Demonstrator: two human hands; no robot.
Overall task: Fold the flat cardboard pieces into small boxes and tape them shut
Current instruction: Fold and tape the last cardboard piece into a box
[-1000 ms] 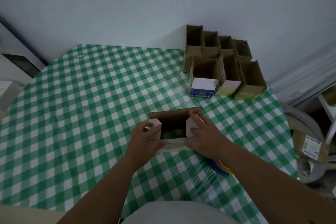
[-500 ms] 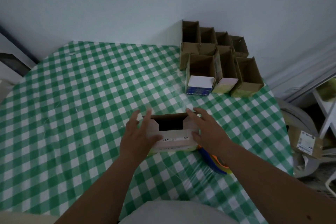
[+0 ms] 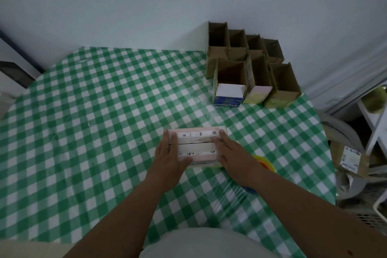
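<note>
Head view: flaps just folded shut on box (image 3: 195, 145), seam closed now. Left hand (image 3: 170, 156) and right hand (image 3: 232, 156) pressing flat, fingers straight, on counter (image 3: 104, 111). Tape roll (image 3: 265, 163) just right of right hand, probably next.

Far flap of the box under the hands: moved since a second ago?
Yes. The far flap has folded down toward the person, meeting the near flap and closing the box; the open boxes by the wall stayed put.

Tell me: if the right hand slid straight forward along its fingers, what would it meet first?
Probably bare tablecloth first: the right hand points up-left across the box, passing left of the open boxes, though depth is unclear.
</note>
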